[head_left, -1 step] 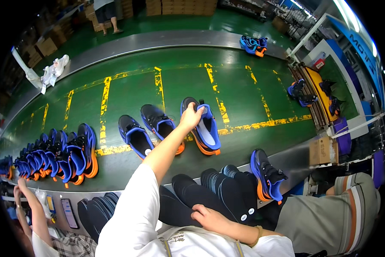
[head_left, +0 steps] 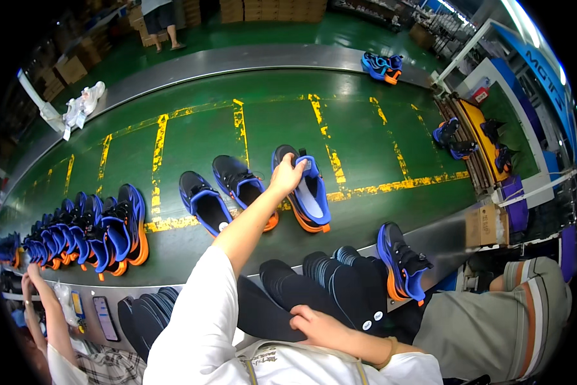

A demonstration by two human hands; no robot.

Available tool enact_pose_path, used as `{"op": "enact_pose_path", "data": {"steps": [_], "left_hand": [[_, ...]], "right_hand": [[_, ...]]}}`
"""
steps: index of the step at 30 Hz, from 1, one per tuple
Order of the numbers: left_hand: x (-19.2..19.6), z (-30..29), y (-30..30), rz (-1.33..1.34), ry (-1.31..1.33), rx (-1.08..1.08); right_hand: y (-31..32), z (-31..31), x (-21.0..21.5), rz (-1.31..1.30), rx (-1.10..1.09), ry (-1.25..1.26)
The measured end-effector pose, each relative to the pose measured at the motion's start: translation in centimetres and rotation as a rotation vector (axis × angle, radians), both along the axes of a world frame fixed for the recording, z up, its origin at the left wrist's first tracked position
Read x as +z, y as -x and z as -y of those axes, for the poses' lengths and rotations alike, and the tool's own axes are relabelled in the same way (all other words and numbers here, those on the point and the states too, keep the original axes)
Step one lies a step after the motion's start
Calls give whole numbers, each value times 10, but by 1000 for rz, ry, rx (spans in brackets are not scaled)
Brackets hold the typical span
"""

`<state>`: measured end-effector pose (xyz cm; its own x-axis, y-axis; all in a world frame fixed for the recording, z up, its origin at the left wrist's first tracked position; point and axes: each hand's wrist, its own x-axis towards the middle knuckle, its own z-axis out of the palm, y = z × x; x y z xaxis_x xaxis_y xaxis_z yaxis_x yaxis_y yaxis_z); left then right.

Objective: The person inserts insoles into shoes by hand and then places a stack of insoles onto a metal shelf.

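My left hand (head_left: 288, 173) reaches over the conveyor belt and is closed on the upper of a black and blue sneaker (head_left: 311, 200) with an orange sole. A pale insole shows inside that shoe. Just left of it stand two similar sneakers, one nearer (head_left: 205, 206) and one partly behind my forearm (head_left: 237, 183). Low in front of me, my right hand (head_left: 320, 326) has its fingers curled on the edge of a black insole (head_left: 262, 311). My left sleeve covers part of this insole.
Stacked black insoles (head_left: 336, 282) lie along the near edge, with another stack (head_left: 148, 314) farther left. A sneaker (head_left: 401, 263) stands at their right. Several sneakers (head_left: 96, 228) line the belt's left. A phone (head_left: 105, 317) lies near a co-worker's arms (head_left: 47, 305). Another person (head_left: 494, 314) is at right.
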<state>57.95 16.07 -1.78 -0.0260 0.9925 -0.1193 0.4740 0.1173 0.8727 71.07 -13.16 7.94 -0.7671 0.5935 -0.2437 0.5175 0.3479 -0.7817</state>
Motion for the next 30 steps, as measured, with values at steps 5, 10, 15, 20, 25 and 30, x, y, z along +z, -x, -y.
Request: {"op": "enact_pose_path", "data": {"steps": [5,10,15,20,25,30], "left_hand": [[-3,20,13,66,-57,8],[-11,23,9,201,-39,-23],[-23,10,29,220,-1,-70],[4,25,6,-73,-71,-46],[6,26,-10,-242,-300,-91],[23,13,-38,-229,-251,-190]], "right_hand": [[-38,-41,44,-207,-266,19],[-17,-24,11,-13,14,34],[-15,-9,-1,56,103,-111],[-18,0,-13,63,68,-338],[-16,14,-36,-40,-116,-357],[-19,16,-37,-98,-213,-328]]}}
